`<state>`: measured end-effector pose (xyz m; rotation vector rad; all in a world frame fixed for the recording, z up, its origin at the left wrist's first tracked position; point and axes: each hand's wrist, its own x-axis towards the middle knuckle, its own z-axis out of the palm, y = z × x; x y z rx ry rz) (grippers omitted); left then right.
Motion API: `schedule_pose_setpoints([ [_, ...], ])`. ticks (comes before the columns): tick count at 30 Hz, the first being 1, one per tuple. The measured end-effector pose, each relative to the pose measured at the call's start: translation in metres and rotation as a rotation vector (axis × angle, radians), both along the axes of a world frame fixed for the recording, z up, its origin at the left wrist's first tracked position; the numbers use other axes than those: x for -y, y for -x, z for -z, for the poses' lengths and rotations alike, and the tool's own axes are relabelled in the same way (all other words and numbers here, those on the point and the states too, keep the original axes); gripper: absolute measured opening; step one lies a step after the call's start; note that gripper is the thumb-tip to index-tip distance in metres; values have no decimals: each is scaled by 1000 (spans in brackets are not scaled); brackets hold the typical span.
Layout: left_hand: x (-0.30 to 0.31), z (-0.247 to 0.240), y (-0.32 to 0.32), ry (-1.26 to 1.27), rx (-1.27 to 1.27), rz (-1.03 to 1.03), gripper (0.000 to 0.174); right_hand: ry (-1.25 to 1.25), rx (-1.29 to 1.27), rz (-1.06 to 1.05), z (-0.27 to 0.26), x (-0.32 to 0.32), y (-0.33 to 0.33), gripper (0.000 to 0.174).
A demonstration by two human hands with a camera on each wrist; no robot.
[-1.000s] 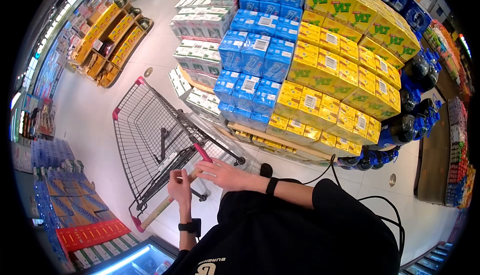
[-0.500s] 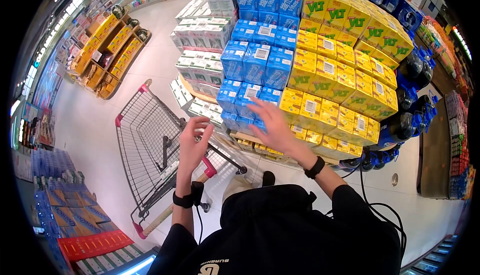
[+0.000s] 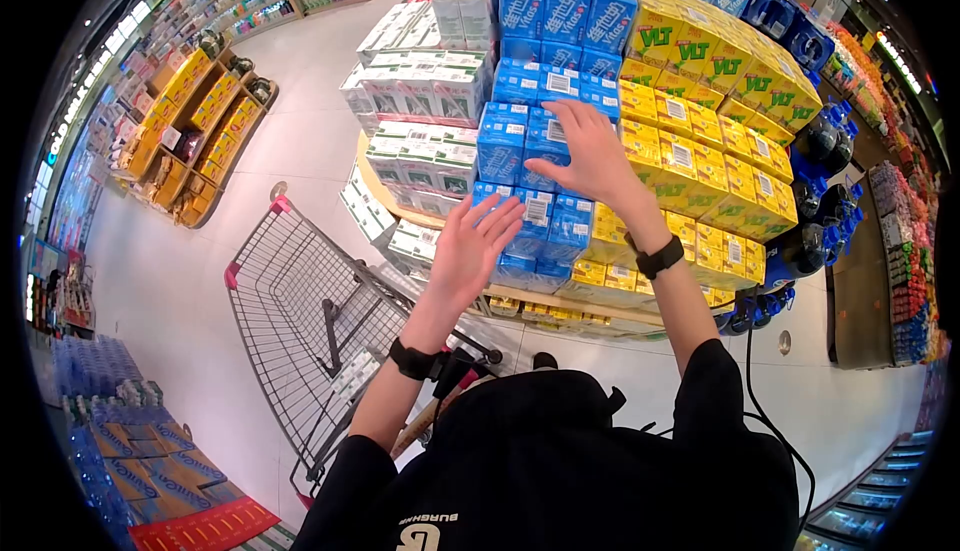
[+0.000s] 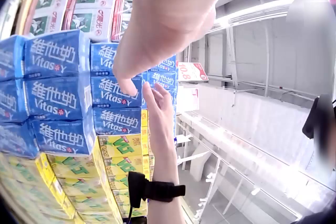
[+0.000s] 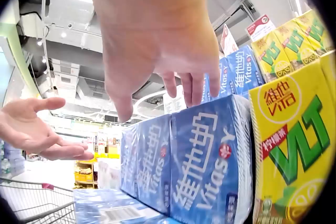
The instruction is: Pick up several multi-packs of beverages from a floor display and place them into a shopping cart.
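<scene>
Blue shrink-wrapped packs of Vitasoy drink cartons (image 3: pixel 502 141) stand in stepped rows in front of me. Over the middle rows reaches my right hand (image 3: pixel 590 151), fingers spread and slightly bent, holding nothing. In the right wrist view its fingertips hang just above the top of a blue Vitasoy pack (image 5: pixel 207 158). My left hand (image 3: pixel 470 251) is lower and further left, in front of the lower blue packs, with its fingers extended and its palm bare. The left wrist view shows both hands overlapping the blue packs (image 4: pixel 58 98).
Yellow VLT carton packs (image 3: pixel 690 166) adjoin the blue ones on the right, white carton packs (image 3: pixel 425 86) on the left. A wire shopping cart (image 3: pixel 300 281) stands at my left. Large dark bottles (image 3: pixel 800 251) line the display's right end. A wooden shelf (image 3: pixel 195 136) stands further off.
Both hands have left the cart's handle and risen toward the blue packs. My right hand has moved forward over them; my left hand has followed, moving right and turning its palm.
</scene>
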<state>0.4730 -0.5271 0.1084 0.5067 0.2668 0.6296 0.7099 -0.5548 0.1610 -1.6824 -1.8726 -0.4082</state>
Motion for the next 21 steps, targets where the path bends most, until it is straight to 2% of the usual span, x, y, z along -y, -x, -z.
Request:
schedule_pose_setpoints([
  [3, -13, 13, -15, 130, 96, -6, 71, 197, 47, 45, -7, -12, 2, 76],
  [5, -18, 22, -24, 238, 130, 5, 72, 188, 136, 75, 0, -20, 0, 80],
  [11, -19, 43, -42, 340, 145, -14, 83, 176, 200, 66, 15, -32, -5, 88],
  [21, -29, 44, -55, 408, 144, -39, 90, 162, 28, 51, 14, -24, -1, 88],
])
